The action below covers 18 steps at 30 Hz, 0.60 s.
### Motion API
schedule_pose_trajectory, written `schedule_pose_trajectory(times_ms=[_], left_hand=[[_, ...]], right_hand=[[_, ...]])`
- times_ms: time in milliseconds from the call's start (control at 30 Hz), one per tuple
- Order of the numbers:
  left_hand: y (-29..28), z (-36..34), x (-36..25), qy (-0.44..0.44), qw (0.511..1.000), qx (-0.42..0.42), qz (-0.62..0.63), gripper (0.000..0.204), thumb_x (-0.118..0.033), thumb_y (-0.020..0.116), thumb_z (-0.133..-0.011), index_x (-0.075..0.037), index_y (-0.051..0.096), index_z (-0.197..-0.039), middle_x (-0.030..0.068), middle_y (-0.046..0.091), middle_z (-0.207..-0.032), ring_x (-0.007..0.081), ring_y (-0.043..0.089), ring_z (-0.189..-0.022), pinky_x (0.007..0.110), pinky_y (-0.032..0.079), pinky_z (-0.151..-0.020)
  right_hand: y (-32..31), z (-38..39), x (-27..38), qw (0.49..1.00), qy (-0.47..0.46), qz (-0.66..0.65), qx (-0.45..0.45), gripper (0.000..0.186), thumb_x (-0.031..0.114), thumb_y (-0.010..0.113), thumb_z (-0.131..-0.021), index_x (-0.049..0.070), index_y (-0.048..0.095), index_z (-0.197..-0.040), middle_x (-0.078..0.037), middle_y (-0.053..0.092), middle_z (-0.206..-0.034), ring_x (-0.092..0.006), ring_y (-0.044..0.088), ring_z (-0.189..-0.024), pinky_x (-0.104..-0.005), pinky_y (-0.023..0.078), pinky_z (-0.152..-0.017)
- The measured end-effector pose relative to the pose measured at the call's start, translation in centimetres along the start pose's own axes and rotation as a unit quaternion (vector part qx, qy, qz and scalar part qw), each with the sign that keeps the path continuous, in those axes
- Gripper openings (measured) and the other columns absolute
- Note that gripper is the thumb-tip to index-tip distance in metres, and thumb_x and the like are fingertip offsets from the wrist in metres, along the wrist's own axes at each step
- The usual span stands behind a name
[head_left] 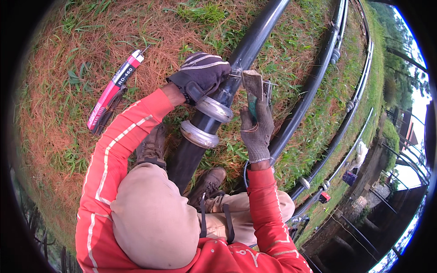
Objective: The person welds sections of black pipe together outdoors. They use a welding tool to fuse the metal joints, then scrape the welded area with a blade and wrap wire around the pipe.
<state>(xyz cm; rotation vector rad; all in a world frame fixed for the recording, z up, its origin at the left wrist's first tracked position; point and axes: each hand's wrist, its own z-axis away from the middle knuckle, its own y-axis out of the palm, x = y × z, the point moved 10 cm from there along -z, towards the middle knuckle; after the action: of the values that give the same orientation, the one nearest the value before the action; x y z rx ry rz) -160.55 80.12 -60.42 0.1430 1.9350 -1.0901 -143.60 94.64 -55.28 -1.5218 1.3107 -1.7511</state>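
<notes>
A thick black pipe (252, 41) runs diagonally between my boots, with two metal flange rings (214, 109) around it, a short gap apart. My left hand (200, 76), in a dark glove with pale stripes, is closed at the pipe's left side, above the rings. A small metal piece (235, 73) shows on the pipe by its fingertips; what the fingers hold is hidden. My right hand (257, 129), in a grey knitted glove, grips a tool with a flat tan face (253, 84) and a green part below. The tool's top is against or very near the pipe's right edge.
A red, white and black packet (114, 91) with thin rods poking out lies on the grass at left. More black pipes (309, 84) run alongside at right, with a red object (324, 197) and a dark box (349, 178) beyond. My boots (209, 184) straddle the pipe.
</notes>
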Motion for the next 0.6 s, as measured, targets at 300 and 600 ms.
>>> schedule_pose_trajectory(times_ms=[300,600], left_hand=[[-3.9,3.9,2.0,-0.085,0.995,0.024,0.038,0.010,-0.011,0.076,-0.089,-0.011,0.077,-0.099,0.0162,0.076,-0.091,0.0421,0.074,-0.086,0.049,0.060,-0.076],[-1.3,2.2,2.6,-0.086,0.991,0.032,0.101,0.013,-0.014,0.079,-0.089,-0.008,0.078,-0.101,0.0175,0.076,-0.090,0.0420,0.074,-0.085,0.047,0.059,-0.075]], right_hand=[[0.9,-0.1,-0.3,0.996,0.012,0.044,0.073,0.072,0.015,0.079,-0.097,0.007,0.054,-0.163,-0.021,0.073,-0.109,-0.0407,0.076,-0.101,-0.0482,0.060,-0.089],[0.0,-0.4,0.5,1.000,-0.014,0.002,0.020,0.071,0.012,0.080,-0.095,0.007,0.057,-0.162,-0.020,0.075,-0.114,-0.0372,0.077,-0.104,-0.0459,0.060,-0.092]])
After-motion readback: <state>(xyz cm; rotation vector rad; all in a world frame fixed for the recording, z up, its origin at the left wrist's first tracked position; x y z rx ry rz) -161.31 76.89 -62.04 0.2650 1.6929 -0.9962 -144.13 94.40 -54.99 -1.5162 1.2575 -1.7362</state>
